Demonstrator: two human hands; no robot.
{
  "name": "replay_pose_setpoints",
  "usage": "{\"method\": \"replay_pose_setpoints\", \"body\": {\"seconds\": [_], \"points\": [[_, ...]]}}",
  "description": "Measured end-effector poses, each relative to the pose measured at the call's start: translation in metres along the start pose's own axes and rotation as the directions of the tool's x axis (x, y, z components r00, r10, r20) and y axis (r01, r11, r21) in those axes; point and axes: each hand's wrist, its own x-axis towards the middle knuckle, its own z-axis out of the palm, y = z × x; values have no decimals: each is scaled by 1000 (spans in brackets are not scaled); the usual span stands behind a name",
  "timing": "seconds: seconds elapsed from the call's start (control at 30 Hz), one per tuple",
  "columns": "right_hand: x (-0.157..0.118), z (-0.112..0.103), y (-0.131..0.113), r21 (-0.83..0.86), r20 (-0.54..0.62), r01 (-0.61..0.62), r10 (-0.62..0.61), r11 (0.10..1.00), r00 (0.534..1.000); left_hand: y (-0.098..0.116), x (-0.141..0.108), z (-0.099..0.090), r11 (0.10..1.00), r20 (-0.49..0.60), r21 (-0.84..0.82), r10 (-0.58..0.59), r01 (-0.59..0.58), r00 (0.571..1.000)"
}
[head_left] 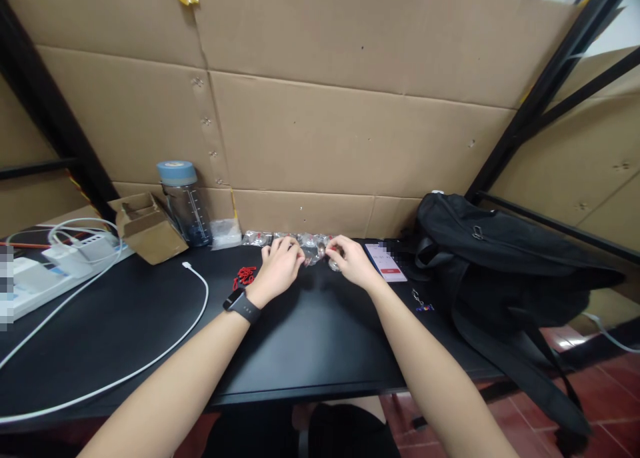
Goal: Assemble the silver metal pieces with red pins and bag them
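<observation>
Both hands are at the far side of the black desk (pixel 320 338), close to the cardboard wall. My left hand (pixel 281 269), with a dark watch on its wrist, has its fingers curled and pinched at the left edge of a small clear plastic bag (pixel 313 253). At the bag's right end, the fingertips of my right hand (pixel 350 261) are closed together; a shiny bit shows there, too small to make out. Behind the hands lies a row of small clear packets (pixel 257 238) with red bits inside. Red cords (pixel 244 278) lie left of my left hand.
To the left stand a water bottle (pixel 185 205), an opened cardboard box (pixel 150 228) and a power strip (pixel 65 271). A white cable (pixel 200 318) curves across the desk. On the right are a phone (pixel 385 261), a keyring (pixel 423 303) and a black backpack (pixel 480 251).
</observation>
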Motion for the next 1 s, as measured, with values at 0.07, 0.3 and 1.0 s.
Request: {"method": "replay_pose_setpoints", "body": {"seconds": [0.07, 0.3, 1.0], "points": [[3, 0, 1, 81, -98, -19, 27, 997, 995, -5, 4, 1, 991, -33, -82, -111, 108, 993], [3, 14, 0, 213, -166, -37, 73, 976, 983, -19, 12, 15, 882, -18, -395, -289, 259, 957], [0, 50, -5, 636, -28, -135, 198, 760, 980, 0, 7, 20, 860, 12, -456, -250, 228, 968]]}}
